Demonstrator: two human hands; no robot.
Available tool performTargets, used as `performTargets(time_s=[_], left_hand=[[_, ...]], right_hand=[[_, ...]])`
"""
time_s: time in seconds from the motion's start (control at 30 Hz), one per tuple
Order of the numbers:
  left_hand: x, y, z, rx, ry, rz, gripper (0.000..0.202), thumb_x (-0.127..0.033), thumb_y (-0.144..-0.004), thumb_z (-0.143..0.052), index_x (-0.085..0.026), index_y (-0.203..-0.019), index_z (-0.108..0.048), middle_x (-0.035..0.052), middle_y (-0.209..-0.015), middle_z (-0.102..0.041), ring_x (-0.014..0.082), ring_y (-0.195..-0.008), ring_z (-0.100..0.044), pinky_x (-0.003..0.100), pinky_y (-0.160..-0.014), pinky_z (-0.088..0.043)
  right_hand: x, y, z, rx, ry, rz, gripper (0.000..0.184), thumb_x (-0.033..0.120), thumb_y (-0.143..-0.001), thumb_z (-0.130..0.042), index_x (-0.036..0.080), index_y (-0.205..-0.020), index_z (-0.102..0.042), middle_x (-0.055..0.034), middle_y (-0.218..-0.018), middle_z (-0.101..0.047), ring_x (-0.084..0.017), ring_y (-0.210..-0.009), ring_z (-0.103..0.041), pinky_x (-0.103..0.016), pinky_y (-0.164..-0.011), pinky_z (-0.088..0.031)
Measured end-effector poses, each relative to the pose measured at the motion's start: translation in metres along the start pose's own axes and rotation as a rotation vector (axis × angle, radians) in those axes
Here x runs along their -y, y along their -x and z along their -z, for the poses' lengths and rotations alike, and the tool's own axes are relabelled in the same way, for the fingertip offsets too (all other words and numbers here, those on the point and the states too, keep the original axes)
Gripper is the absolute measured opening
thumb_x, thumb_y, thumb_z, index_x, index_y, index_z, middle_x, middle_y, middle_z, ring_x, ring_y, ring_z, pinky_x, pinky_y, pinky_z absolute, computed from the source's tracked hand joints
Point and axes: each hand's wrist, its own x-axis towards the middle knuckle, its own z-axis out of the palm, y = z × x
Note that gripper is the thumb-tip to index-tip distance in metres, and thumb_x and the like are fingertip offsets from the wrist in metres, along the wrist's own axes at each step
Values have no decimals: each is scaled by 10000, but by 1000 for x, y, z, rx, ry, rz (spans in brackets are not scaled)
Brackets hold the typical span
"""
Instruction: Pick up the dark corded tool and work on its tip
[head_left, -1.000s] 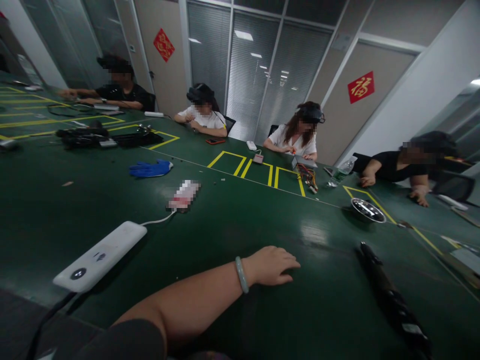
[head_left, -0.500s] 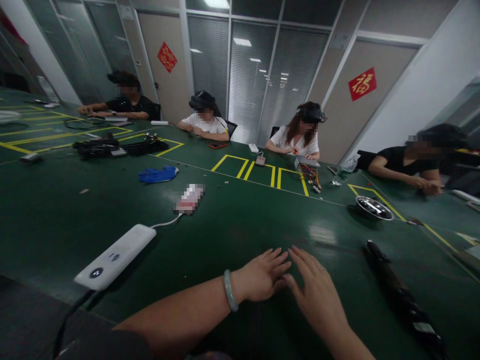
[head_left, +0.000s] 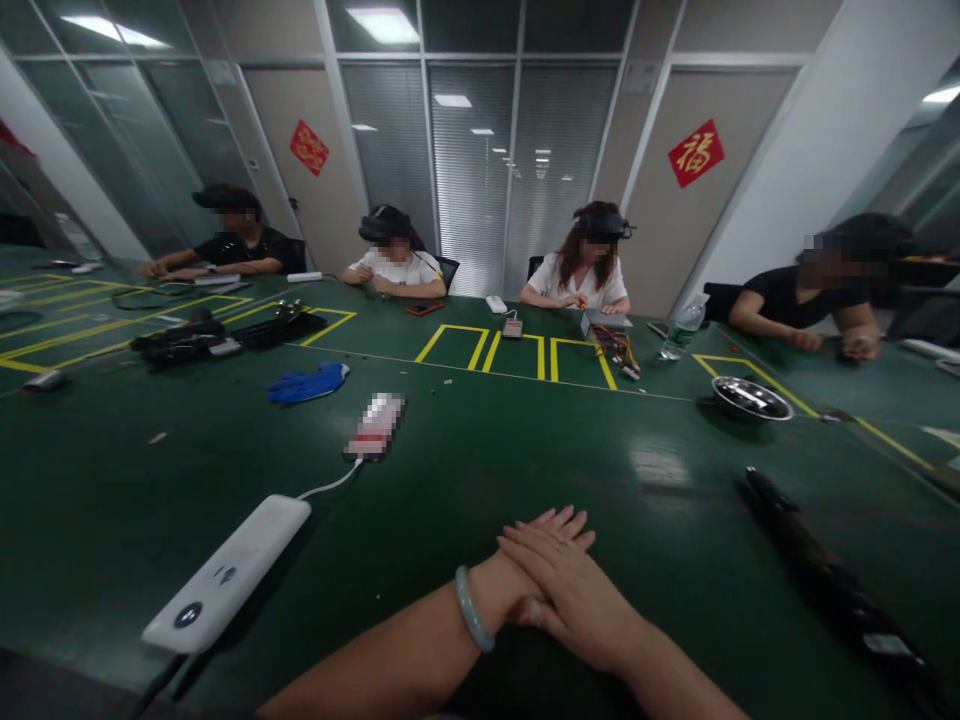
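Note:
My left hand [head_left: 559,523] lies flat on the green table [head_left: 480,470], fingers stretched out, a pale green bangle [head_left: 471,608] on its wrist. My right hand [head_left: 570,590] rests flat on top of it, fingers out, covering most of the left hand. Neither hand holds anything. A white power bank [head_left: 229,585] lies to the left of my arms, its cable running to a phone [head_left: 375,425]. A long black tool [head_left: 832,580] lies to the right.
A blue glove [head_left: 307,383] lies left of centre. A metal bowl [head_left: 751,397], a water bottle [head_left: 675,335] and coloured wires [head_left: 616,350] are at the far right. Yellow tape boxes mark the table. Several other people sit along the far side.
My right hand came into view from the lower right and slid over onto my left hand. The view has tilted up slightly.

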Motion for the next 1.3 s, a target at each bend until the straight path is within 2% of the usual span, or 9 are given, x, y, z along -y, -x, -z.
performTargets(time_s=[0.07,0.13,0.3,0.4,0.53,0.73,0.9,1.13,1.3], left_hand=[[0,1,14,37,4,-81,794,-416,-860,-515,-210,-1520,-125,36,-1586,-116,272,-1446,-134,403,-1195,-169],[-3,1,27,45,22,-78,609,-404,-962,-368,-228,-1510,-169,35,-1578,-160,220,-1448,-141,406,-1194,-163],[-8,1,46,116,91,-34,567,-482,-992,-277,-226,-1495,-224,38,-1572,-160,189,-1452,-107,392,-1189,-175],[-8,0,48,134,104,-29,568,-487,-993,-273,-235,-1499,-212,28,-1573,-149,183,-1452,-96,384,-1189,-170],[-8,-1,50,156,110,-29,570,-489,-993,-269,-237,-1500,-204,25,-1574,-141,178,-1453,-92,381,-1188,-171],[-9,-1,49,166,106,-22,577,-489,-986,-300,-238,-1498,-207,23,-1575,-137,182,-1453,-90,382,-1185,-178],[-12,-4,50,153,137,-79,499,-397,-993,-344,-264,-1470,-286,13,-1551,-237,176,-1445,-146,413,-1182,-180],[-16,-3,52,176,239,-304,383,-263,-964,-424,-246,-1337,-507,-6,-1426,-473,151,-1363,-366,328,-1149,-274],[-20,4,51,182,323,-371,351,-243,-927,-473,-277,-1261,-577,-30,-1291,-603,142,-1251,-511,264,-1034,-411]], right_hand=[[-15,6,12,-56,68,-89,599,476,-927,-466,409,-1478,-242,89,-1501,-312,-224,-1380,-307,-409,-1172,-249],[-43,20,31,-204,201,-279,598,433,-927,-443,366,-1488,-246,54,-1502,-325,-236,-1374,-316,-415,-1163,-249],[-139,114,74,-697,558,-1088,803,617,-844,-415,66,-1426,-367,-233,-1453,-344,-406,-1358,-268,-572,-1061,-284],[-178,184,82,-696,438,-1529,1001,802,-682,-460,99,-1394,-426,-325,-1357,-402,-518,-1273,-329,-681,-849,-347],[-203,233,81,-596,163,-1762,888,799,-575,-558,231,-1257,-592,-285,-1148,-557,-544,-1064,-503,-624,-655,-400],[-215,238,78,-599,209,-1758,759,714,-648,-559,239,-1238,-605,-278,-1192,-543,-539,-1072,-493,-596,-637,-401],[-190,211,80,-674,202,-1637,713,697,-727,-512,209,-1237,-614,-258,-1140,-582,-474,-1005,-550,-537,-624,-426],[-111,108,74,-729,489,-960,467,506,-882,-464,207,-1221,-581,-129,-1175,-596,-336,-1041,-538,-458,-845,-424],[-58,36,45,-525,293,-484,352,354,-877,-555,243,-1211,-570,-82,-1162,-607,-296,-1050,-527,-417,-911,-388]])
